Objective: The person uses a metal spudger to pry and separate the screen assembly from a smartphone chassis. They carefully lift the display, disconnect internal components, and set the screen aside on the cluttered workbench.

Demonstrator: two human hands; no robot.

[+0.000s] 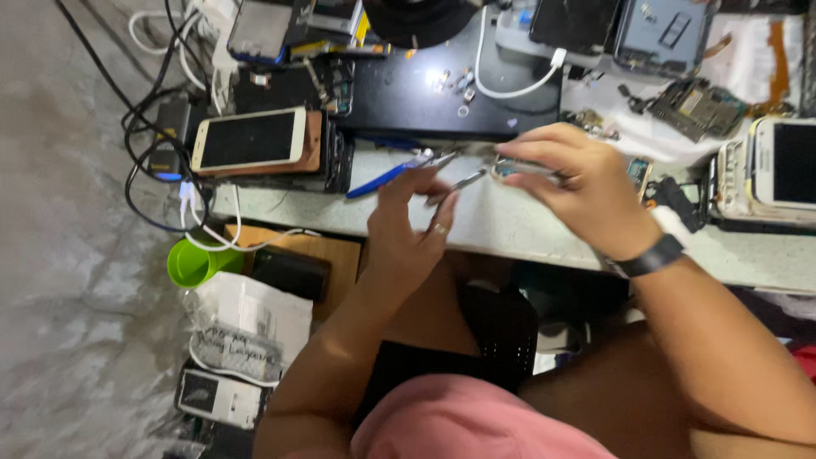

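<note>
Your left hand pinches slim metal tweezers while your right hand grips a small phone part over the pale worktop.

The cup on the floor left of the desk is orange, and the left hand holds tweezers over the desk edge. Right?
Not quite. The head view shows the cup is green, not orange. The left hand does hold tweezers over the desk edge.

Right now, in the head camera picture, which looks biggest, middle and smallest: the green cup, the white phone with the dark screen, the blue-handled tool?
1. White phone, largest.
2. Green cup, though it sits lower than the bench, so unsure.
3. Blue-handled tool, thinnest and smallest.
</note>
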